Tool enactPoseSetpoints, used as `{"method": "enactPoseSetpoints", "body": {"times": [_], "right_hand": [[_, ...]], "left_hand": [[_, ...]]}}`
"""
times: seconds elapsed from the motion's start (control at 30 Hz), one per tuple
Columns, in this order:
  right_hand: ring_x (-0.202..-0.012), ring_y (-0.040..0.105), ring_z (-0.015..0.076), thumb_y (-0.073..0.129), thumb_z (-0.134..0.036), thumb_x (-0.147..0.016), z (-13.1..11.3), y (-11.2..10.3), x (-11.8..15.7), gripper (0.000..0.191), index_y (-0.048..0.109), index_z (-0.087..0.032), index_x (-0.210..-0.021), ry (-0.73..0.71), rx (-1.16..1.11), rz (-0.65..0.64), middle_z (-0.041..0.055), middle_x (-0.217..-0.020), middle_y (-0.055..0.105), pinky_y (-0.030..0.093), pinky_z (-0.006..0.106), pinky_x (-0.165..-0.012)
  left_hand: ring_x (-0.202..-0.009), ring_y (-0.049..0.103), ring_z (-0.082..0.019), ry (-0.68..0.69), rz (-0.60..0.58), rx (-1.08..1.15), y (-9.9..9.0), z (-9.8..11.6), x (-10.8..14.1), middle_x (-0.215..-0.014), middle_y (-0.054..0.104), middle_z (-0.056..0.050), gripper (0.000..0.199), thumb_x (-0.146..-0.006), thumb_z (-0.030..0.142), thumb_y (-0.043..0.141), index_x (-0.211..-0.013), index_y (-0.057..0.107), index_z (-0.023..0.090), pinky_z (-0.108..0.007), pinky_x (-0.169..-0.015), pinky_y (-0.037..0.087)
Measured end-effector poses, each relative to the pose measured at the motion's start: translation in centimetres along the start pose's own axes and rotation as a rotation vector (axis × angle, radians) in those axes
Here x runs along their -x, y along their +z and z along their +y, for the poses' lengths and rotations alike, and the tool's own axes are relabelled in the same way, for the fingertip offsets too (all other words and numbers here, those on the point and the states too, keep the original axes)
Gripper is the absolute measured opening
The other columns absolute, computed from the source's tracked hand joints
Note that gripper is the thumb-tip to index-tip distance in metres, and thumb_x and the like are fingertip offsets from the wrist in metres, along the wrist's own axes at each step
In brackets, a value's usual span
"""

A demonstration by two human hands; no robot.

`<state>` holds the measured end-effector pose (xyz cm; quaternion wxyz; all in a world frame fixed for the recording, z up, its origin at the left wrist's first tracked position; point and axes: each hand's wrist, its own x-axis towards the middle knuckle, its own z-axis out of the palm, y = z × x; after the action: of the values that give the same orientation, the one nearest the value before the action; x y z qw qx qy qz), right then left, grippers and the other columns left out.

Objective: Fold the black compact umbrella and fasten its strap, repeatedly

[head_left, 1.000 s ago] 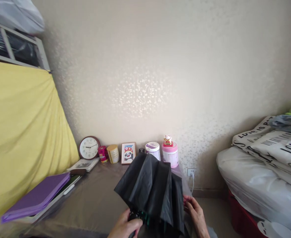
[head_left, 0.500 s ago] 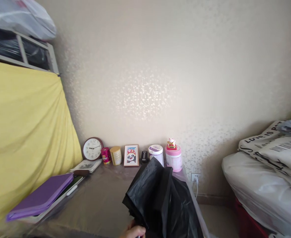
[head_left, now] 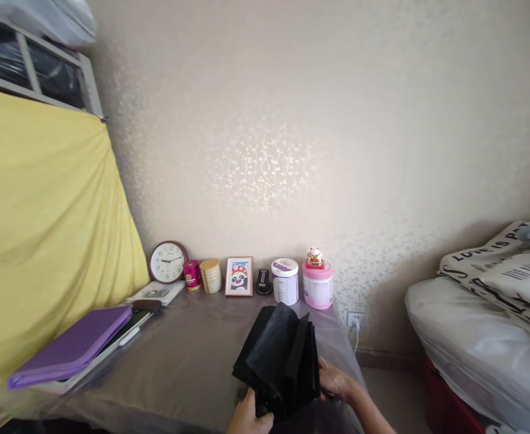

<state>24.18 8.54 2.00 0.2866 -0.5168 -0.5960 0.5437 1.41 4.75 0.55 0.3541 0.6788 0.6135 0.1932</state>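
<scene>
Black fabric of a folded umbrella (head_left: 276,355) stands upright between the hands, its long axis running from near to far, with the left hand (head_left: 249,415) closed around its near end and the right hand (head_left: 335,381) pressed against its right side.

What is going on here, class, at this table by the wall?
A person holds a closed black fabric umbrella in both hands, the left hand low on it, the right hand at its side. It sits at the near edge of a brown table top under clear plastic, with a purple folder off to the left.
</scene>
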Motion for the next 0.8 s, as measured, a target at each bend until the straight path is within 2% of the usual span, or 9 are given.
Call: {"method": "enactPoseSetpoints", "body": {"times": [0.07, 0.13, 0.3, 0.4, 0.47, 0.53, 0.67, 0.73, 0.8], "right_hand": [[-0.033, 0.039, 0.0056, 0.044, -0.019, -0.065, 0.4, -0.8, 0.3, 0.013, 0.055, -0.016, -0.06, 0.041, 0.157, -0.084, -0.0038, -0.04, 0.049, 0.029, 0.015, -0.035], [-0.034, 0.04, 0.0052, 0.042, -0.018, -0.065, 1.0, -2.0, 1.2, 0.013, 0.053, -0.016, -0.058, 0.025, 0.232, -0.125, -0.0037, -0.041, 0.049, 0.028, 0.015, -0.035], [-0.034, 0.042, 0.0076, 0.045, -0.018, -0.065, 3.3, -4.4, 4.7, 0.005, 0.05, -0.019, -0.063, 0.084, 0.235, -0.041, -0.004, -0.041, 0.049, 0.029, 0.018, -0.036], [-0.036, 0.045, 0.0098, 0.048, -0.021, -0.065, 4.9, -5.4, 6.7, 0.002, 0.048, -0.021, -0.063, 0.106, 0.21, 0.021, -0.0028, -0.042, 0.049, 0.029, 0.02, -0.037], [-0.037, 0.048, 0.0115, 0.049, -0.024, -0.066, 5.7, -6.2, 7.7, 0.003, 0.05, -0.022, -0.065, 0.137, 0.237, 0.062, -0.0016, -0.045, 0.052, 0.032, 0.021, -0.038], [-0.042, 0.053, 0.0141, 0.05, -0.028, -0.067, 6.0, -7.1, 8.4, 0.008, 0.054, -0.022, -0.065, 0.13, 0.332, 0.148, 0.0008, -0.051, 0.057, 0.038, 0.024, -0.04], [-0.06, 0.06, 0.0194, 0.047, -0.036, -0.072, 4.1, -8.2, 8.7, 0.02, 0.06, -0.022, -0.067, -0.08, 0.58, 0.477, 0.0039, -0.062, 0.064, 0.047, 0.029, -0.056], [-0.065, 0.062, 0.0186, 0.045, -0.039, -0.076, 2.1, -7.9, 8.4, 0.024, 0.062, -0.022, -0.075, -0.205, 0.593, 0.59, 0.003, -0.07, 0.066, 0.048, 0.028, -0.061], [-0.069, 0.062, 0.0169, 0.042, -0.04, -0.081, -0.2, -6.9, 8.0, 0.027, 0.062, -0.022, -0.086, -0.31, 0.569, 0.624, 0.0028, -0.078, 0.067, 0.049, 0.026, -0.065]], "left_hand": [[-0.094, 0.06, -0.017, -0.013, -0.002, -0.119, 0.5, -0.4, -0.4, -0.098, 0.064, -0.005, 0.053, -0.07, 0.017, 0.052, -0.122, 0.04, 0.018, -0.024, -0.079, 0.042], [-0.096, 0.059, -0.019, -0.026, -0.014, -0.188, 0.8, -0.6, -0.5, -0.101, 0.063, -0.008, 0.057, -0.071, 0.017, 0.052, -0.125, 0.037, 0.016, -0.025, -0.081, 0.042], [-0.099, 0.058, -0.018, 0.018, -0.019, -0.198, 0.9, -0.7, 0.0, -0.104, 0.063, -0.006, 0.054, -0.074, 0.022, 0.05, -0.127, 0.036, 0.019, -0.024, -0.083, 0.042], [-0.076, 0.064, -0.015, 0.057, -0.091, -0.05, 0.9, -0.6, 0.5, -0.102, 0.063, -0.005, 0.053, -0.077, 0.023, 0.044, -0.129, 0.032, 0.021, -0.024, -0.069, 0.047], [-0.054, 0.062, -0.013, -0.008, -0.151, 0.045, 1.1, -0.6, 0.8, -0.097, 0.064, -0.006, 0.053, -0.08, 0.025, 0.038, -0.132, 0.026, 0.02, -0.025, -0.053, 0.047], [-0.052, 0.061, -0.014, -0.049, -0.139, 0.044, 1.5, -0.5, 1.1, -0.093, 0.064, -0.007, 0.054, -0.081, 0.026, 0.037, -0.133, 0.023, 0.02, -0.025, -0.051, 0.046], [-0.091, 0.06, -0.019, 0.071, 0.051, -0.189, 2.2, 0.0, 1.7, -0.099, 0.063, -0.008, 0.058, -0.076, 0.023, 0.047, -0.131, 0.031, 0.018, -0.026, -0.079, 0.044], [-0.096, 0.058, -0.019, 0.091, 0.074, -0.265, 2.3, 0.4, 2.1, -0.103, 0.062, -0.008, 0.061, -0.076, 0.024, 0.046, -0.134, 0.028, 0.018, -0.026, -0.082, 0.042], [-0.096, 0.058, -0.018, 0.109, 0.065, -0.284, 2.3, 0.8, 2.4, -0.105, 0.061, -0.008, 0.064, -0.077, 0.025, 0.043, -0.137, 0.022, 0.018, -0.025, -0.082, 0.041]]}}
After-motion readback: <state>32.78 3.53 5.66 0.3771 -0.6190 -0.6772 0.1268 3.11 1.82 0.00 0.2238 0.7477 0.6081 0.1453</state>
